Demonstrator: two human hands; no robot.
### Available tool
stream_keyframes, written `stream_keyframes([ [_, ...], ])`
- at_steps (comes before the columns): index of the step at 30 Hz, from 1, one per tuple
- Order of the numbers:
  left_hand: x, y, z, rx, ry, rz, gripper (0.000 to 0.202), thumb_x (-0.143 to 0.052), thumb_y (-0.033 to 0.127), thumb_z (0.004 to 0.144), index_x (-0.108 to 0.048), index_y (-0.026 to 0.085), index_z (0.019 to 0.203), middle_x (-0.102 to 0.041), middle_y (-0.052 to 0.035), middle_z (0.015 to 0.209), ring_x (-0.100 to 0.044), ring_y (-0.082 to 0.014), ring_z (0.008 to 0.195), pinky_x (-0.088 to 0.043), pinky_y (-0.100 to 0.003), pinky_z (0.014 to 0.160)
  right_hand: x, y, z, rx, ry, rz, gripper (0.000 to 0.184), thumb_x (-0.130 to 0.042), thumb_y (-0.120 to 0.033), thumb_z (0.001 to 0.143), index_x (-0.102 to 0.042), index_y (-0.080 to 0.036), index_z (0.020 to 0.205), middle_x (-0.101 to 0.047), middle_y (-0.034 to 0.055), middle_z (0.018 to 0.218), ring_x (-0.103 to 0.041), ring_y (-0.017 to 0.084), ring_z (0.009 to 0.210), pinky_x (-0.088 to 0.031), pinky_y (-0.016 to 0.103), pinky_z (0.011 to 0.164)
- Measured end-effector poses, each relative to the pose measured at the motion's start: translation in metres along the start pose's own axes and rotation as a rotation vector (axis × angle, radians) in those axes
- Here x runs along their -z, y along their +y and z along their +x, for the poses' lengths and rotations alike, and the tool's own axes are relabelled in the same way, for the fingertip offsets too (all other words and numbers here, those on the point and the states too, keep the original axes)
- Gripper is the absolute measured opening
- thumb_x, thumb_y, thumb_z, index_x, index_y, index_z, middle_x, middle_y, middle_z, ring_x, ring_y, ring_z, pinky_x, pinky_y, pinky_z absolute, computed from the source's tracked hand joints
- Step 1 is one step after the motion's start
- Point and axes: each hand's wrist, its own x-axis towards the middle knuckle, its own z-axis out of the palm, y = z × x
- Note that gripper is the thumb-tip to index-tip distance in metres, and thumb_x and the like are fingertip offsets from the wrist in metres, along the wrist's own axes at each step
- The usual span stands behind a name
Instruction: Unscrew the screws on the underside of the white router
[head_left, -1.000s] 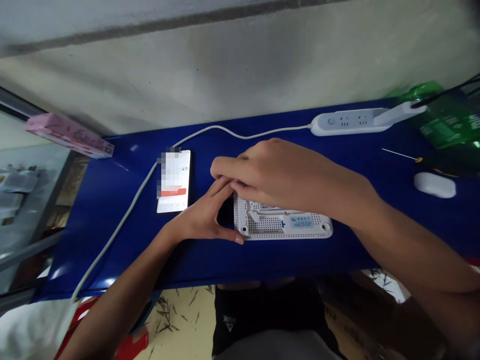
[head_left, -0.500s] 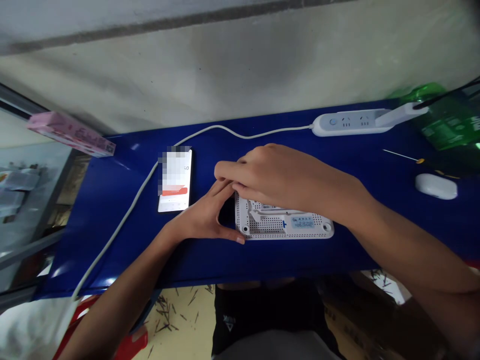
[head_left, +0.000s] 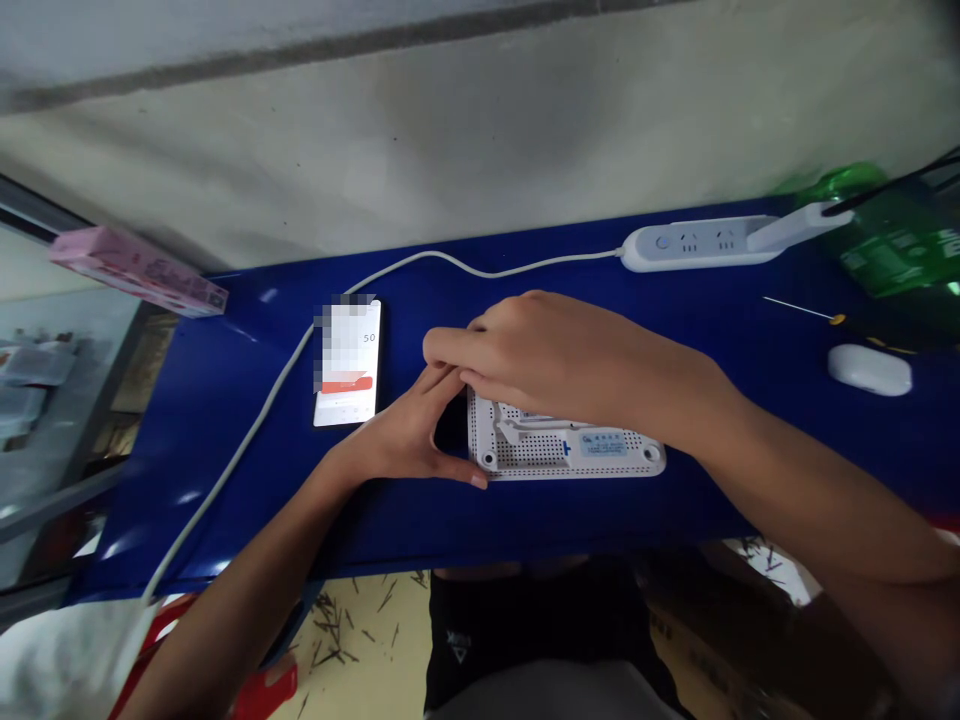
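White router [head_left: 566,448], long axis along table [head_left: 585,520]

1. I'm holding my left hand [head_left: 401,442] low, arm angled in from the lower left, thumb and fingers curving into a wide C.
2. I'm bringing my right hand [head_left: 544,352] across, its curled fingers [head_left: 442,346] lying just above my left hand.

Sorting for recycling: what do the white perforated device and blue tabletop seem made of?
The white perforated device looks like matte moulded plastic, with a dull surface and even holes. The blue tabletop looks glossy, with sharp glare: painted metal or laminate, cannot tell which.
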Motion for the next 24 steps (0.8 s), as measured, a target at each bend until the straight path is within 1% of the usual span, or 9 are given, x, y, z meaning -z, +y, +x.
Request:
stream_keyframes([
  [5, 0.001, 0.002, 0.001, 0.003, -0.013, 0.006, 0.144, -0.105, 0.081, 0.078, -0.035, 0.019, 0.187, -0.03, -0.0293, 0.197, -0.018, -0.0579, 0.187, -0.027, -0.086, 0.147, 0.001, 0.001, -0.001, 0.006, 0.003, 0.015, 0.013, -0.064, -0.009, 0.115, -0.066, -0.022, 0.119, -0.061, -0.0053, 0.08, -0.057, 0.016, 0.068, -0.028, 0.032, 0.058],
  [7, 0.001, 0.001, 0.001, -0.012, -0.009, 0.008, 0.144, -0.104, 0.081, 0.078, -0.034, 0.021, 0.188, -0.031, -0.028, 0.196, -0.017, -0.0573, 0.187, -0.028, -0.086, 0.147, 0.002, 0.001, -0.001, -0.002, 0.009, 0.001, 0.012, -0.065, -0.01, 0.115, -0.066, -0.022, 0.119, -0.061, -0.0055, 0.08, -0.056, 0.016, 0.067, -0.027, 0.032, 0.058],
  [9, 0.0, 0.0, 0.001, -0.015, -0.004, 0.008, 0.14, -0.104, 0.08, 0.079, -0.036, 0.021, 0.186, -0.031, -0.0277, 0.196, -0.018, -0.0574, 0.187, -0.029, -0.085, 0.147, 0.003, -0.001, -0.001, -0.008, -0.002, -0.021, 0.009, -0.067, -0.014, 0.116, -0.066, -0.021, 0.121, -0.063, -0.0046, 0.083, -0.058, 0.016, 0.068, -0.027, 0.032, 0.058],
  [11, -0.001, -0.002, 0.0, -0.018, 0.005, -0.003, 0.135, -0.105, 0.079, 0.079, -0.043, 0.02, 0.183, -0.032, -0.0274, 0.196, -0.021, -0.0585, 0.186, -0.031, -0.085, 0.147, 0.004, -0.003, -0.001, -0.02, -0.009, -0.081, 0.008, -0.068, -0.016, 0.117, -0.067, -0.021, 0.123, -0.065, -0.0033, 0.085, -0.059, 0.017, 0.07, -0.027, 0.032, 0.058],
  [13, -0.001, -0.002, 0.0, -0.016, 0.007, -0.014, 0.128, -0.106, 0.078, 0.079, -0.049, 0.021, 0.179, -0.038, -0.0262, 0.193, -0.029, -0.0588, 0.183, -0.031, -0.085, 0.147, 0.005, -0.006, 0.001, -0.031, 0.005, -0.171, 0.005, -0.067, -0.017, 0.118, -0.07, -0.02, 0.121, -0.066, -0.0025, 0.084, -0.06, 0.018, 0.071, -0.028, 0.034, 0.059],
  [15, -0.001, -0.001, 0.0, -0.015, 0.009, -0.021, 0.127, -0.105, 0.077, 0.079, -0.05, 0.02, 0.179, -0.044, -0.0259, 0.189, -0.035, -0.058, 0.18, -0.033, -0.084, 0.146, 0.007, -0.007, 0.002, -0.039, 0.018, -0.24, 0.007, -0.065, -0.016, 0.119, -0.071, -0.019, 0.118, -0.067, -0.0016, 0.083, -0.06, 0.02, 0.073, -0.028, 0.035, 0.06],
  [18, 0.0, 0.002, 0.0, -0.015, 0.021, -0.03, 0.133, -0.105, 0.078, 0.08, -0.045, 0.018, 0.182, -0.041, -0.0272, 0.191, -0.033, -0.0573, 0.181, -0.035, -0.083, 0.146, 0.009, -0.009, 0.003, -0.007, -0.008, -0.254, 0.008, -0.066, -0.013, 0.117, -0.071, -0.019, 0.115, -0.072, 0.0022, 0.093, -0.063, 0.022, 0.086, -0.03, 0.034, 0.064],
  [21, 0.0, 0.003, 0.0, -0.009, 0.024, -0.033, 0.136, -0.105, 0.079, 0.079, -0.043, 0.021, 0.184, -0.039, -0.0256, 0.193, -0.03, -0.0584, 0.182, -0.033, -0.085, 0.146, 0.012, -0.01, 0.002, 0.023, -0.027, -0.248, 0.009, -0.064, -0.017, 0.118, -0.07, -0.019, 0.113, -0.073, 0.0043, 0.102, -0.063, 0.023, 0.096, -0.031, 0.032, 0.069],
  [24, 0.0, 0.002, 0.0, 0.008, 0.007, -0.024, 0.131, -0.106, 0.078, 0.079, -0.049, 0.019, 0.181, -0.043, -0.0264, 0.191, -0.034, -0.0593, 0.18, -0.034, -0.084, 0.146, 0.013, -0.011, 0.001, -0.032, -0.057, -0.258, 0.011, -0.063, -0.013, 0.117, -0.07, -0.02, 0.113, -0.069, 0.0008, 0.091, -0.059, 0.02, 0.083, -0.027, 0.034, 0.065],
])
